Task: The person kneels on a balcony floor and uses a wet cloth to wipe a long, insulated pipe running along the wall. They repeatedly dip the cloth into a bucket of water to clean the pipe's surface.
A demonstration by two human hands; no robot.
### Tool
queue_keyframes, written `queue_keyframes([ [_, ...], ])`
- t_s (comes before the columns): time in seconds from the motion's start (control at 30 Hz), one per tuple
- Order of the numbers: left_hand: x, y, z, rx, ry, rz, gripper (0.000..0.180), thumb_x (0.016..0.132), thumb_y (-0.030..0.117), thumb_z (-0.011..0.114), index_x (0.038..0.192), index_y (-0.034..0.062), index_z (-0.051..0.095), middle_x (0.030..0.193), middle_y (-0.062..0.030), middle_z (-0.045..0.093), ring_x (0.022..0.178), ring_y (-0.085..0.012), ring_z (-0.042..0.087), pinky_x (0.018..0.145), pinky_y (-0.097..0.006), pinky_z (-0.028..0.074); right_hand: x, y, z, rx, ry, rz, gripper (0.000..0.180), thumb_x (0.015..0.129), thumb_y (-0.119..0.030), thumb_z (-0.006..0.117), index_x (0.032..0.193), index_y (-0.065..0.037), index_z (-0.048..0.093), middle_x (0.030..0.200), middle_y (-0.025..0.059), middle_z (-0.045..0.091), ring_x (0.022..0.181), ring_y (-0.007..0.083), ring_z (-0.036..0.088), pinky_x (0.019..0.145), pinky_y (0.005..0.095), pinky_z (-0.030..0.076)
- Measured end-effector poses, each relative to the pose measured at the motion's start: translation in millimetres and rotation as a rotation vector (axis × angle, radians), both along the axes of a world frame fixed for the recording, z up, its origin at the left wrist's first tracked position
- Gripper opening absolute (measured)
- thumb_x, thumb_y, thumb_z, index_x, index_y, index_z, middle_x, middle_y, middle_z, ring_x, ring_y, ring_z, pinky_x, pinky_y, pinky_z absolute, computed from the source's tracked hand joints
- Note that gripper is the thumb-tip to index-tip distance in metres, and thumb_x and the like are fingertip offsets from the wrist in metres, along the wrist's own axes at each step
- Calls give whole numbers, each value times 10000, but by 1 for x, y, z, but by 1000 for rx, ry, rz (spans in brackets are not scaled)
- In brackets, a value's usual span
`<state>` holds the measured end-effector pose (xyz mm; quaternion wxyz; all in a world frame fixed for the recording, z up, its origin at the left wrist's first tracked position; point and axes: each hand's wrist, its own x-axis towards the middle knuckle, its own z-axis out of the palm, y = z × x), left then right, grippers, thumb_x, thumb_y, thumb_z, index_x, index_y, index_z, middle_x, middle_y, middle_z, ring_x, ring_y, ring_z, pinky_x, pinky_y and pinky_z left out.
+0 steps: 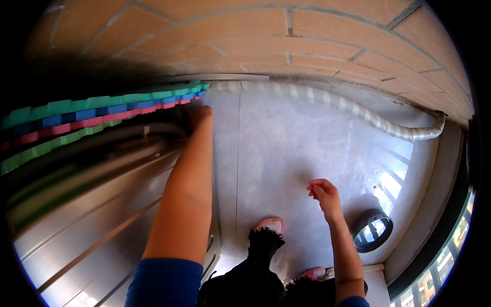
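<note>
My left hand (200, 116) reaches far forward and grips the near end of a stack of foam mats (92, 116) with green, blue and pink toothed edges, which runs off to the left above a metal-fronted appliance (97, 215). My right hand (322, 193) hangs loosely curled in the air over the pale tiled floor (286, 148), holding nothing. My pink slippers (271, 223) show below.
A silver flexible duct (353, 108) curves along the base of a tan brick wall (307, 41) to the right corner. A dark round bucket (373, 231) stands on the floor at the right. A window railing (440, 266) runs along the right edge.
</note>
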<state>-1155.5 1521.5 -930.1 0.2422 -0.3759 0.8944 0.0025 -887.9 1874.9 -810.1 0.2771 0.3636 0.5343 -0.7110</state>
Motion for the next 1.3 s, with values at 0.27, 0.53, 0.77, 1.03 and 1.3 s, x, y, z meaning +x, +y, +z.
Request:
queue_keyframes([
  [0.27,18,27,19,-286,140,-212,350,799,284,409,886,47,651,972,-142,618,911,-273,598,774,-364,470,2,-2,-2,-64,-9,-18,155,832,-54,442,921,-22,566,806,54,595,697,108,525,663,229,425],
  [0.53,-11,27,32,-235,317,-45,347,796,310,424,793,60,664,876,-139,639,833,-281,621,714,-362,489,2,4,0,-54,-28,-27,150,836,-60,440,914,-31,565,806,48,593,698,98,525,653,218,421],
  [0.77,-18,23,31,-238,351,-60,328,779,324,454,763,79,671,833,-130,644,816,-264,626,685,-356,496,-3,7,5,-48,-45,-81,156,828,-50,438,909,-20,568,804,52,598,693,103,525,643,224,412],
  [1.03,-36,-41,-27,-74,878,35,247,764,265,513,881,79,625,891,-99,635,806,-242,617,689,-340,490,-9,9,17,-50,-31,-49,147,840,-53,441,918,-24,562,807,50,593,699,102,524,659,226,421],
  [1.3,-33,-8,5,-324,330,-242,168,726,288,554,725,134,618,758,-65,635,699,-214,623,595,-325,494,10,47,49,18,-19,148,146,825,-29,450,916,9,558,800,69,600,686,114,527,651,232,418],
])
